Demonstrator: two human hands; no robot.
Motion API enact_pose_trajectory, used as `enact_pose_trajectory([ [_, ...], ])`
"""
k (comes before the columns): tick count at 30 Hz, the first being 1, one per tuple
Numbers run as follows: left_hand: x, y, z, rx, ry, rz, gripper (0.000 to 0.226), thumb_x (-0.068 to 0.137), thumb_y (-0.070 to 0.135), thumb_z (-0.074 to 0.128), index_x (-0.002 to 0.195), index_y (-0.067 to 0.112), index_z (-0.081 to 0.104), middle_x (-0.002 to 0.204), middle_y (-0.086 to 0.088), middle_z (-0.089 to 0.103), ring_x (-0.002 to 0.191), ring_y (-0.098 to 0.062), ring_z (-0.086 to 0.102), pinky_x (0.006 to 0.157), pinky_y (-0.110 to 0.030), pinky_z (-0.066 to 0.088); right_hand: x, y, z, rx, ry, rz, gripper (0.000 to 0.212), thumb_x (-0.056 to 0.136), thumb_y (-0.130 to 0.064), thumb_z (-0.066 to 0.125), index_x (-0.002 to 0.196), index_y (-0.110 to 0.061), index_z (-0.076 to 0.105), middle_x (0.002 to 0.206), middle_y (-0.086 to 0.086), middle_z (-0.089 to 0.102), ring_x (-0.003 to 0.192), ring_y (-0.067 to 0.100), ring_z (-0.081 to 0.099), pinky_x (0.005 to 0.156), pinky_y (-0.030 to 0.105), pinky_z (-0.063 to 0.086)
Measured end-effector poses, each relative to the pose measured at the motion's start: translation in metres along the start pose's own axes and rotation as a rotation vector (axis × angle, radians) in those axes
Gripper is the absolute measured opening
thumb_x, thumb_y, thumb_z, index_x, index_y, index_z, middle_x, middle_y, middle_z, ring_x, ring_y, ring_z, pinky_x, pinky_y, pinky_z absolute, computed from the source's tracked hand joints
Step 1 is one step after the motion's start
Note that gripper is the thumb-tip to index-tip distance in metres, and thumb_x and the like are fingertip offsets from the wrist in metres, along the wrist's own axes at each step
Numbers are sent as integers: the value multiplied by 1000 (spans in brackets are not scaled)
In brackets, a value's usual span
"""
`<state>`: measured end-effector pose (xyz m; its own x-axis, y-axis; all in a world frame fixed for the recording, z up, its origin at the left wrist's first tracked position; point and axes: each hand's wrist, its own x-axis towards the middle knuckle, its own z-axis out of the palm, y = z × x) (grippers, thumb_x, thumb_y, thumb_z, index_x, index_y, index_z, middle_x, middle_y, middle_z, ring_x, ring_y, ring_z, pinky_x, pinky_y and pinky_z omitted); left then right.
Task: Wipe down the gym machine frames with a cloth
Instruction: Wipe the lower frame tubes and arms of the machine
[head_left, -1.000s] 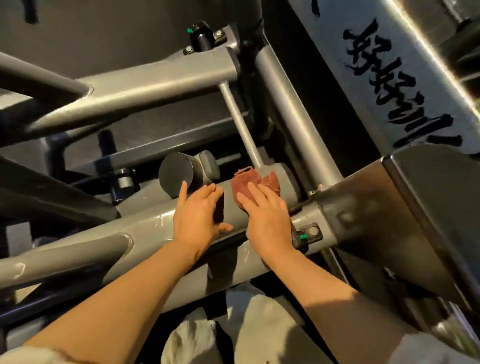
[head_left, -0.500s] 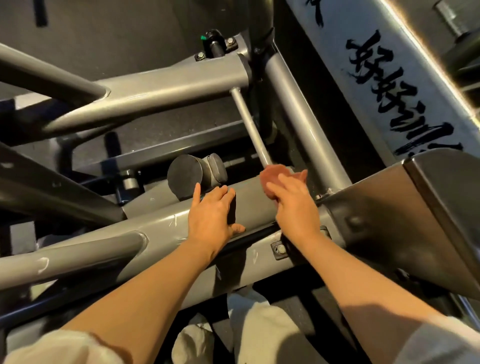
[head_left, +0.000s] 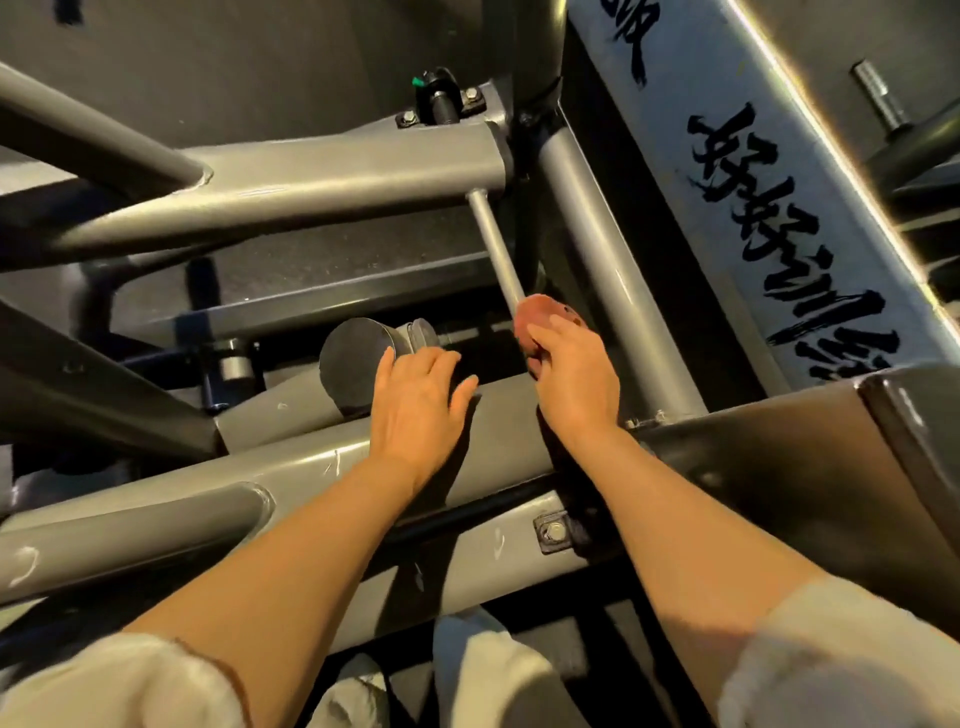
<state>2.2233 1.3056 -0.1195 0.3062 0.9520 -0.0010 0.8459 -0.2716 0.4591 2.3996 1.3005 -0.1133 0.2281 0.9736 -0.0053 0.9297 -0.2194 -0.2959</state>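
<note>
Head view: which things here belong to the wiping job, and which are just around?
In the job: red cloth, right hand gripping it, thin rod, grey frame bar, left hand resting on it.
Just around: lettered panel, round cap, bolt plate.

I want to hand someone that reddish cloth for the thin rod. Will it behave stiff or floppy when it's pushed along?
Probably floppy: the reddish cloth is bunched under the right hand, so it should wrap the thin rod. Likely light, since the fingers alone hold it. It may slide easily, as the rod looks smooth. The left hand rests flat on the frame tube.
</note>
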Motion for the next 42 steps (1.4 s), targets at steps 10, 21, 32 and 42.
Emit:
enact_pose_trajectory([
  [10,12,0,22,140,-25,-70,36,100,32,45,125,11,58,140,-13,50,136,-28,39,116,-47,25,40,-6,15,-79,-120,-106,31,84,-1,64,109,-19,70,110,-1,60,95,22,58,70,34,51],
  [21,14,-5,29,215,-73,-80,49,100,35,34,140,11,48,146,-12,46,138,-28,38,114,-49,29,158,-41,31,-159,-126,-142,32,86,-10,63,116,-21,67,115,1,59,102,24,58,71,28,40],
  [32,15,-2,27,247,-26,-114,50,97,36,38,136,10,54,140,-13,52,132,-29,45,112,-48,31,110,-25,48,-109,-131,-57,47,83,-5,61,129,-15,55,133,3,49,118,28,49,72,35,49],
  [42,15,-3,29,238,-63,-120,49,97,37,38,134,9,55,141,-12,51,133,-28,44,113,-48,31,188,-58,41,-172,-101,-193,43,88,-3,60,129,-14,60,135,4,50,118,28,48,85,37,51],
])
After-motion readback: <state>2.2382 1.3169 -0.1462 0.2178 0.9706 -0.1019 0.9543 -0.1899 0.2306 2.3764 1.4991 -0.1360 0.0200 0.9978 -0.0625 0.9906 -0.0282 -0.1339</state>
